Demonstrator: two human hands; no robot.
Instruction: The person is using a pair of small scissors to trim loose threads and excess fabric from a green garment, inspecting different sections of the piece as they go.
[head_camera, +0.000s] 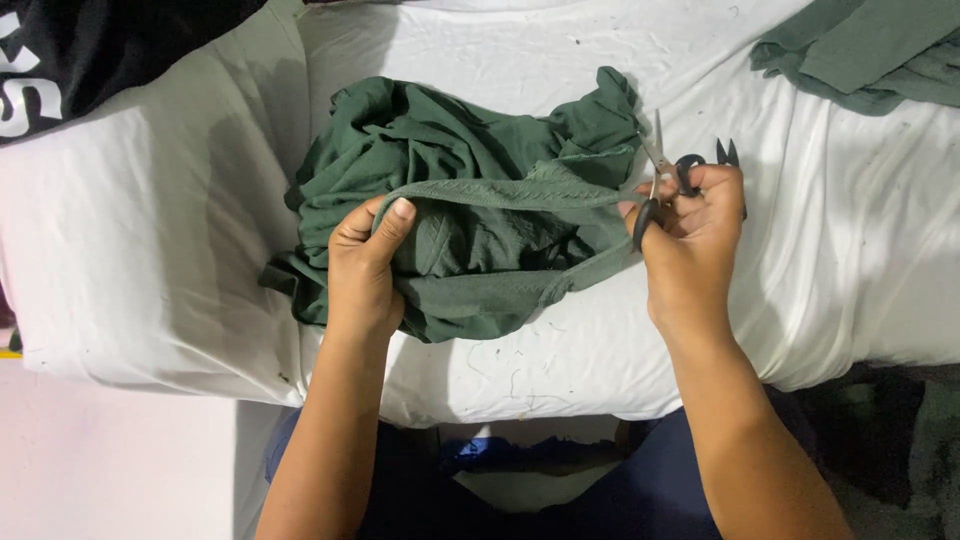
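Though the blades of the small scissors (662, 178) are thin and partly lost against the cloth, I can see them pointing up beside a stitched edge of the green garment (470, 210), and I cannot tell whether they are actually touching it. My right hand (690, 235) is curled shut around the black scissor handles, with the same stitched edge pinched at its fingertips. My left hand (362, 262) is closed on the other end of that edge, thumb on top, so the strip runs taut between both hands. The rest of the garment lies bunched in a heap, its shape too crumpled for me to make out.

At top right a second pile of green fabric (865, 55) is cut off by the frame, and at top left a black cloth (90, 45) is cut off too.

Everything rests on a white padded surface (850, 270) speckled with loose threads. Below it I see my dark blue trousers (640, 490) and a pale floor (110, 470).
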